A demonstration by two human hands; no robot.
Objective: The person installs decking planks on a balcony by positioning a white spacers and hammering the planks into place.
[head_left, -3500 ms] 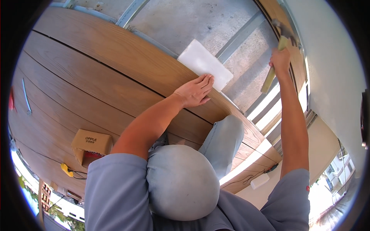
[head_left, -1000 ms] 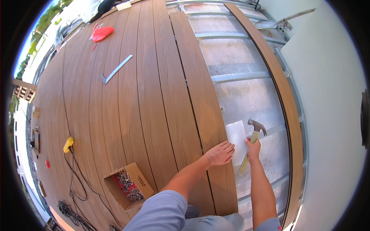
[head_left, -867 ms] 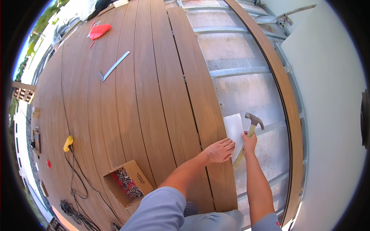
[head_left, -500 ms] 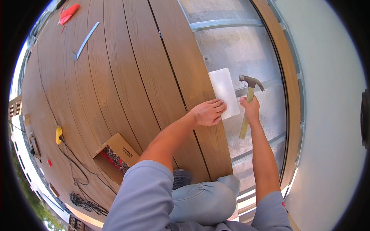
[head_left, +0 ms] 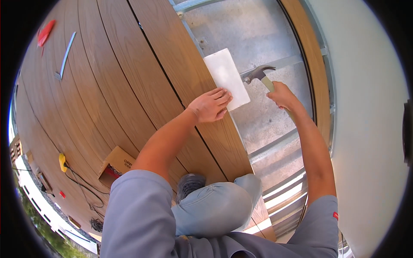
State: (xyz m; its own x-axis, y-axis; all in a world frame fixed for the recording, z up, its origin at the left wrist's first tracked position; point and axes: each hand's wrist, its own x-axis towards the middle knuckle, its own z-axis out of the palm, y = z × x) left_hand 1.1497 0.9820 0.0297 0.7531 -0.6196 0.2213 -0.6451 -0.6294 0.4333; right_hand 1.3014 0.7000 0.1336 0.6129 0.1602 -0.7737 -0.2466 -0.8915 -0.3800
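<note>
A flat white rectangular block (head_left: pixel 226 76) lies along the open edge of the brown decking board (head_left: pixel 178 47), partly over the gap beside it. My left hand (head_left: pixel 210 105) holds the block at its near left part, with bent fingers over it. In my right hand (head_left: pixel 284 96) is a claw hammer (head_left: pixel 259 74), gripped by its pale yellow-green handle. Its striking face is beside the block's right edge, and its claw points away to the right. Whether the face touches the block I cannot tell. My right forearm covers the lower end of the handle.
Metal joists (head_left: pixel 273 144) cross the concrete-floored gap, with a brown edge board (head_left: pixel 310 56) and pale wall (head_left: pixel 365 107) to its right. On the decking lie an open cardboard box (head_left: pixel 116 161), a yellow power socket (head_left: pixel 63 162) with black cords, a metal square (head_left: pixel 66 56) and a red item (head_left: pixel 45 32).
My right hand has turned the hammer and brought its head left, close to the block's edge. My left hand stays on the block. The whole view has shifted and turned.
</note>
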